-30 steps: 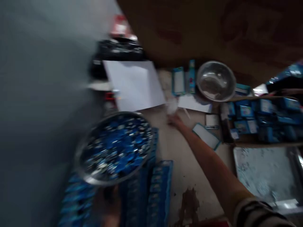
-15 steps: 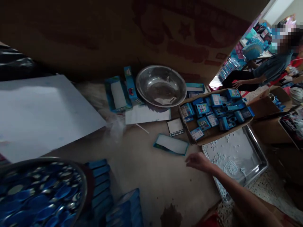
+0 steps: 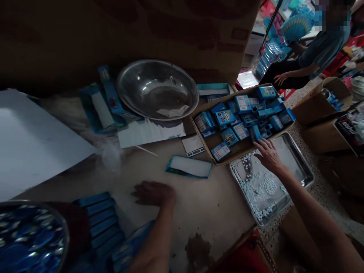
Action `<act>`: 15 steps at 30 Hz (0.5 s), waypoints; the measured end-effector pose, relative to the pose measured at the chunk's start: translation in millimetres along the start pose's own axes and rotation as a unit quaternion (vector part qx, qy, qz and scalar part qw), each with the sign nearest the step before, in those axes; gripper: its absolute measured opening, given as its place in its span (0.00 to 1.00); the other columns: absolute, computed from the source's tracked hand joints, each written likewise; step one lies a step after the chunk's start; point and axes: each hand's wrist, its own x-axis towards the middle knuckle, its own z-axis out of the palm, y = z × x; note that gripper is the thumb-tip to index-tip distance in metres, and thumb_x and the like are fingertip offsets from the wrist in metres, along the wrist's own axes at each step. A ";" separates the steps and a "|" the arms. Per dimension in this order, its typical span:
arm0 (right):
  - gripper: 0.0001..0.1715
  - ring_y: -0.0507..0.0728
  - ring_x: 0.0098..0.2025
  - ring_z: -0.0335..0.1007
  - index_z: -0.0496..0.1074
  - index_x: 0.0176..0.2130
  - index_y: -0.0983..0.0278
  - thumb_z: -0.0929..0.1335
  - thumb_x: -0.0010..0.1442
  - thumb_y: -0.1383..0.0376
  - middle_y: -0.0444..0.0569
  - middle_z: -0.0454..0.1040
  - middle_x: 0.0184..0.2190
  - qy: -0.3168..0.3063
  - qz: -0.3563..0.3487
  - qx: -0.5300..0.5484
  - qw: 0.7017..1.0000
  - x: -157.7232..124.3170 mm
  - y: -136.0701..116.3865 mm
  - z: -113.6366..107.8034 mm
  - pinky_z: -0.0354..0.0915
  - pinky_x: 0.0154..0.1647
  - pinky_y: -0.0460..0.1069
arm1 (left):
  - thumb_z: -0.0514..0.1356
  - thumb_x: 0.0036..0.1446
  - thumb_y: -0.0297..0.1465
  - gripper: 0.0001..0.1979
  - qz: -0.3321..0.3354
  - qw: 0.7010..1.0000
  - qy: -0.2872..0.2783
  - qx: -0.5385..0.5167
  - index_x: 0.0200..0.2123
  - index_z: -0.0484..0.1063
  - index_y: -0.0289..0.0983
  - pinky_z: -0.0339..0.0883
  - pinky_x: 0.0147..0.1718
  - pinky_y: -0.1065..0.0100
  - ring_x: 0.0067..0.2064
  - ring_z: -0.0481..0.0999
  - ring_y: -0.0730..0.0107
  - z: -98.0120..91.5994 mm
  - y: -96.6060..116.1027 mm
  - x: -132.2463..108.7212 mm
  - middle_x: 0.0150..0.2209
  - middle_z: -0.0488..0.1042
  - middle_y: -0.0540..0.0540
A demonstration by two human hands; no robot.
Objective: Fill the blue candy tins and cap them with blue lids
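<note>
My right hand (image 3: 268,153) is over the near edge of a cardboard tray (image 3: 224,161) of small blue boxes (image 3: 224,117). Its fingers are apart, their tips by one blue box, and nothing is seen held. Beneath its wrist lies a metal tray (image 3: 308,167) with many pale beads (image 3: 267,185). My left hand (image 3: 153,192) is spread low over the table (image 3: 196,204), holding nothing, left of and nearer than an open blue carton with a white inside (image 3: 189,167).
A steel bowl (image 3: 157,89) stands at the back beside blue cartons (image 3: 101,108) and a small scale (image 3: 193,146). Front left are a large basin (image 3: 66,235) of blue pieces and stacked blue boxes (image 3: 99,216). A person (image 3: 321,57) sits at the upper right.
My right hand has moved up and right, from beside the open carton to the tray of boxes, and its fingers have spread. My left hand has come into view. The camera view has shifted.
</note>
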 end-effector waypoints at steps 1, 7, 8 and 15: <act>0.27 0.72 0.74 0.66 0.76 0.67 0.61 0.69 0.74 0.57 0.58 0.76 0.68 0.001 0.005 0.007 1.000 -0.9 0.2 0.4 0.49 0.79 0.73 | 0.45 0.75 0.30 0.27 -0.020 1.000 0.014 0.012 0.70 0.61 0.25 0.44 0.70 0.16 0.80 0.50 0.23 5.0 -1.2 -1.5 0.76 0.57 0.19; 0.28 0.66 0.48 0.84 0.85 0.47 0.57 0.65 0.74 0.43 0.53 0.87 0.42 0.022 0.137 0.319 0.938 65.2 -20.7 -23.8 0.76 0.54 0.60 | 0.47 0.76 0.34 0.28 -0.022 0.998 0.037 0.040 0.73 0.64 0.31 0.50 0.73 0.24 0.80 0.54 0.32 14.5 -3.8 -3.2 0.76 0.61 0.23; 0.29 0.65 0.46 0.84 0.85 0.49 0.59 0.65 0.74 0.41 0.53 0.87 0.42 0.051 0.152 0.378 0.912 97.0 -31.5 -26.4 0.77 0.50 0.58 | 0.47 0.76 0.34 0.28 -0.024 0.998 0.040 0.039 0.73 0.65 0.31 0.50 0.73 0.24 0.80 0.54 0.32 13.6 -2.7 -2.6 0.76 0.61 0.23; 0.45 0.71 0.59 0.77 0.68 0.71 0.66 0.73 0.68 0.42 0.67 0.78 0.61 0.124 0.032 0.329 0.936 374.9 -145.6 -4.5 0.72 0.62 0.66 | 0.48 0.75 0.33 0.28 -0.022 0.998 0.042 0.037 0.71 0.67 0.28 0.52 0.72 0.24 0.79 0.56 0.30 8.9 -0.1 0.4 0.75 0.62 0.22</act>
